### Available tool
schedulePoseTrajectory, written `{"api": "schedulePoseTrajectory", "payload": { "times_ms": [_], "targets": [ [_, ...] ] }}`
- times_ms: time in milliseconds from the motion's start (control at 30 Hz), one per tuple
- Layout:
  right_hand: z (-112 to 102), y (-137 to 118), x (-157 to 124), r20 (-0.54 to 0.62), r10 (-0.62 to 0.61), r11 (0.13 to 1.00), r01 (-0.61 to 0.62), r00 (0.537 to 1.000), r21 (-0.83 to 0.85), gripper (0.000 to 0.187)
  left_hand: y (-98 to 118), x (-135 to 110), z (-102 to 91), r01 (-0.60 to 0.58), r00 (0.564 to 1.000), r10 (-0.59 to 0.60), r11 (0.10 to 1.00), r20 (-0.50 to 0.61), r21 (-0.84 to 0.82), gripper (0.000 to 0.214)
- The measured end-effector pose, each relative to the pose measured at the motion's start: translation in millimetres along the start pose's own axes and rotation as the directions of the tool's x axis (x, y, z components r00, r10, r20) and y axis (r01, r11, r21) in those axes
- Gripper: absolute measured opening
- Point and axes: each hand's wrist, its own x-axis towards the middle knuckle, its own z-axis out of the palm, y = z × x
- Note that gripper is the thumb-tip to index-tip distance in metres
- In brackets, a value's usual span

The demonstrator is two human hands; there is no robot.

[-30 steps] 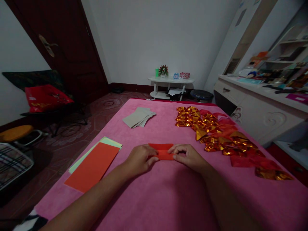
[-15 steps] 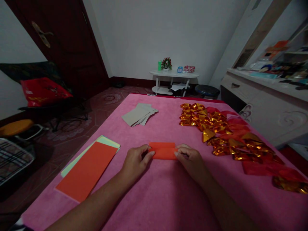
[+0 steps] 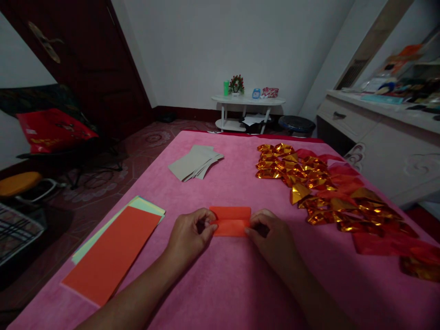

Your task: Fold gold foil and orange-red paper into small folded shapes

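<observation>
A small folded red paper (image 3: 231, 221) lies on the pink table (image 3: 220, 284) in front of me. My left hand (image 3: 189, 238) pinches its left end with thumb and fingers closed. At the right end my right hand (image 3: 273, 240) grips the paper the same way, fingers curled. The paper is folded lengthwise into a short strip, with its upper flap showing between the hands.
A stack of long red and pale green sheets (image 3: 113, 250) lies at the left. Grey cards (image 3: 194, 163) sit further back. Several gold and red foil folded pieces (image 3: 323, 188) spread along the right side. A white cabinet (image 3: 385, 146) stands to the right, a small white side table (image 3: 247, 107) behind.
The view has shifted so the table sits a little lower and closer. Both hands have kept hold of the red paper's ends, and the paper's front fold has been pressed tighter.
</observation>
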Motion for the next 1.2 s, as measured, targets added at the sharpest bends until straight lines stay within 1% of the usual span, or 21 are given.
{"api": "schedulePoseTrajectory", "payload": {
  "times_ms": [167, 300, 400, 433, 500, 567, 667, 767, 933, 1000, 1100, 1133, 1200],
  "targets": [
    [3.6, -2.0, -0.1, -0.042, 0.03, 0.992, -0.035, 0.999, -0.121, 0.01, 3.9, 3.1, 1.4, 0.023, 0.999, -0.021, 0.995, -0.024, 0.097, 0.008],
    [5.2, -4.9, -0.3, -0.05, 0.069, 0.984, -0.076, 0.996, -0.158, 0.013, 4.2, 3.3, 2.3, 0.036, 0.999, -0.031, 0.989, -0.034, 0.144, 0.008],
    [5.4, -5.3, 0.9, -0.089, 0.087, 0.982, -0.1, 0.992, -0.159, 0.007, 4.8, 3.6, 1.2, 0.025, 0.997, -0.014, 0.986, -0.073, 0.162, 0.022],
    [5.1, -5.2, 1.8, -0.11, 0.101, 0.981, -0.117, 0.989, -0.155, 0.01, 5.3, 4.2, 0.2, 0.02, 0.996, -0.004, 0.983, -0.09, 0.183, 0.03],
    [3.8, -5.0, 4.5, -0.127, 0.125, 0.979, -0.144, 0.984, -0.146, 0.023, 6.3, 6.2, -2.9, 0.019, 0.995, 0.006, 0.971, -0.102, 0.24, 0.041],
    [1.8, -4.6, 7.9, -0.091, 0.123, 0.98, -0.135, 0.988, -0.147, 0.028, 6.4, 9.6, -6.9, 0.019, 0.998, 0.001, 0.955, -0.065, 0.296, 0.041],
    [-1.3, -3.3, 13.2, -0.021, 0.108, 0.983, -0.11, 0.994, -0.147, 0.022, 4.2, 17.6, -12.8, -0.003, 1.0, -0.001, 0.936, 0.011, 0.353, 0.032],
    [-3.2, -2.1, 17.1, 0.021, 0.126, 0.982, -0.122, 0.992, -0.141, 0.02, 3.8, 27.7, -17.9, -0.017, 0.997, -0.011, 0.926, 0.074, 0.378, 0.035],
    [-4.5, -5.8, 19.2, 0.045, 0.131, 0.975, -0.12, 0.99, -0.186, 0.016, 16.0, 37.8, -24.6, 0.013, 0.978, -0.108, 0.883, 0.176, 0.47, 0.031],
    [-4.7, -8.6, 18.1, 0.034, 0.128, 0.974, -0.119, 0.991, -0.194, 0.019, 20.0, 36.8, -25.6, 0.027, 0.974, -0.127, 0.886, 0.187, 0.463, 0.029],
    [-3.8, -10.8, 15.5, -0.013, 0.123, 0.977, -0.124, 0.992, -0.172, 0.018, 18.1, 32.6, -23.7, 0.046, 0.986, -0.106, 0.916, 0.13, 0.398, 0.027],
    [-3.0, -10.6, 14.8, -0.023, 0.125, 0.981, -0.127, 0.992, -0.146, 0.016, 15.6, 31.6, -22.2, 0.048, 0.989, -0.093, 0.936, 0.114, 0.348, 0.027],
    [-0.8, -8.9, 14.0, -0.019, 0.124, 0.991, -0.125, 0.992, -0.051, 0.013, 9.8, 31.8, -17.7, 0.051, 0.991, -0.074, 0.98, 0.114, 0.19, 0.026]
  ]
}}
